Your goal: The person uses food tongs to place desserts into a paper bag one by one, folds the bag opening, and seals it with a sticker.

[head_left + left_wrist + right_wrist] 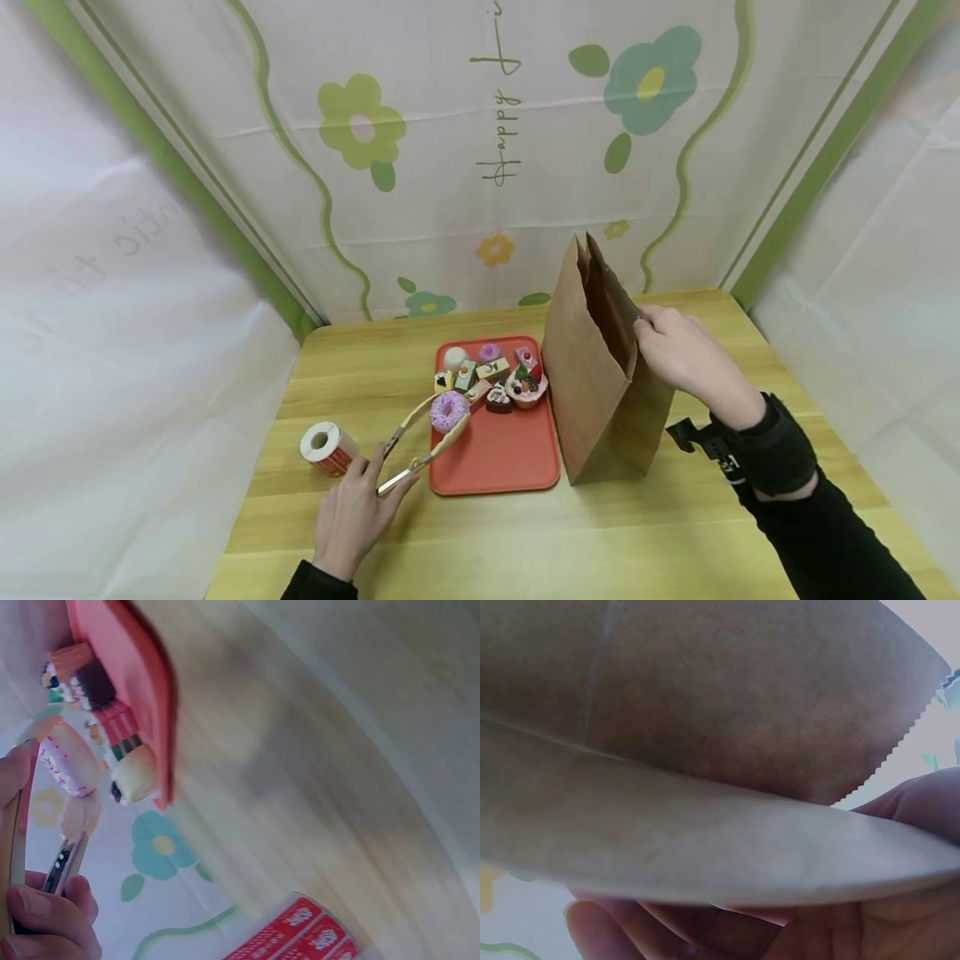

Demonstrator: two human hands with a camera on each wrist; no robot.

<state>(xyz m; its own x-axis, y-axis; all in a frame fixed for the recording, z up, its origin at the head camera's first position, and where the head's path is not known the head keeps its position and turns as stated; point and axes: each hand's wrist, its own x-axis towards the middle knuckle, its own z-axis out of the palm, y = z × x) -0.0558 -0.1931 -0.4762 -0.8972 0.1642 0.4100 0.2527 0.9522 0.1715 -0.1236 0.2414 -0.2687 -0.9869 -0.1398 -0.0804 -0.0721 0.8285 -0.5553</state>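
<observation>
My left hand (354,514) grips a pair of food tongs (415,467), whose tips hold a purple sprinkled donut (448,412) above the left side of a red tray (495,458). In the left wrist view the donut (69,759) sits between the pale tong tips, with fingers on both arms of the tongs. A brown paper bag (588,392) stands upright at the tray's right edge, its top open. My right hand (686,354) pinches the right side of the bag's rim. The right wrist view shows the bag's paper (727,697) up close, the thumb on one side and fingers on the other.
Several toy pastries, among them a fruit-topped cupcake (527,387) and a cream slice (492,369), crowd the far half of the tray. A roll of red-and-white labels (328,449) stands on the wooden table (525,542) left of the tray. Patterned cloth hangs behind and at both sides.
</observation>
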